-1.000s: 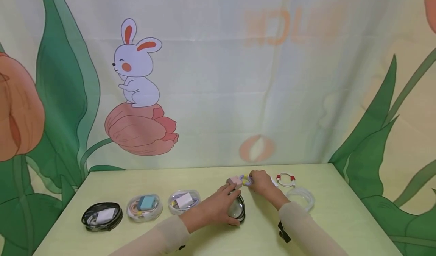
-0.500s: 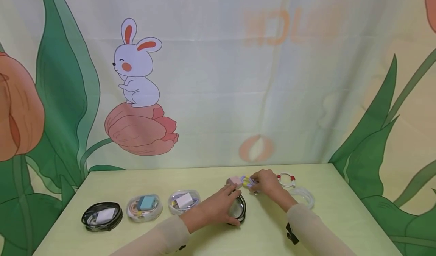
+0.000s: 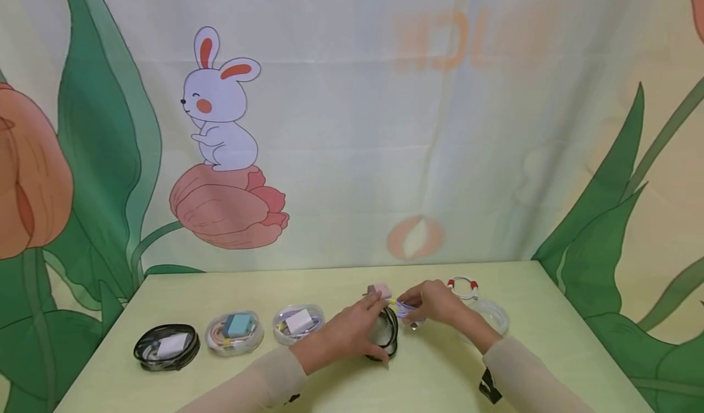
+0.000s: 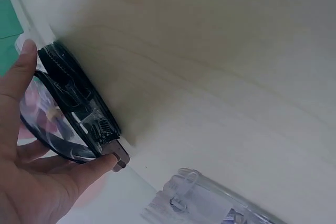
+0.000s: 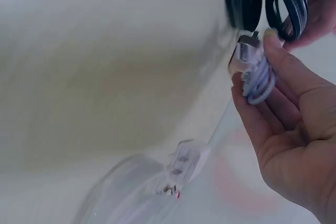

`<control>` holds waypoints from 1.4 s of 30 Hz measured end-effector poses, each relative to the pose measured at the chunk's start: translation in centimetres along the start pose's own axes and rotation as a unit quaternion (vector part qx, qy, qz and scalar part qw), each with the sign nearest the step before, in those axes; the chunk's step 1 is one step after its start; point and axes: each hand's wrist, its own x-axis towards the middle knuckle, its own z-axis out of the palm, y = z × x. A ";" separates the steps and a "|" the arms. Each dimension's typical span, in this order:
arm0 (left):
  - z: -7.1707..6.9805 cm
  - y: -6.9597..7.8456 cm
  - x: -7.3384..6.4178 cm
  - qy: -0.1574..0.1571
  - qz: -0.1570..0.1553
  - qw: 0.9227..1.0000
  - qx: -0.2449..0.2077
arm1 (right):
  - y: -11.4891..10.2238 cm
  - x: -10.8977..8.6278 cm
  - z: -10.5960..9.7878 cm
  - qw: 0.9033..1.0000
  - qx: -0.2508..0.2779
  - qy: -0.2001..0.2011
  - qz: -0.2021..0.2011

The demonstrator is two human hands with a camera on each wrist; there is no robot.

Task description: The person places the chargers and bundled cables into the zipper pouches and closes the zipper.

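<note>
My left hand (image 3: 349, 333) grips a round clear zip pouch with black trim (image 4: 79, 98), thumb on one side and fingers on the other. The pouch's opening gapes between its black edges. Between the thumb and fingers of my right hand (image 3: 440, 303) is a small coiled lilac cable (image 5: 257, 85) with yellow ties, close to the pouch's right side. A pink charger plug (image 3: 379, 289) lies just behind the pouch, partly covered by the left fingertips in the head view.
To the left stand a black-trimmed pouch (image 3: 167, 346) and two clear ones (image 3: 236, 327), each with a charger and cable. On the right are a clear pouch (image 3: 497, 318) and a white cable with red ends (image 3: 464, 288). A white charger plug (image 5: 184, 162) lies by that pouch.
The right hand has moved right and a little nearer, drawing the lilac cable away from the pink plug to the pouch's side. The left hand stays on the pouch.
</note>
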 end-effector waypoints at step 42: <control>0.5 -0.8 -1.9 0.086 -0.010 0.986 -0.144 | -1.3 2.4 0.8 0.998 -0.042 0.004 -0.056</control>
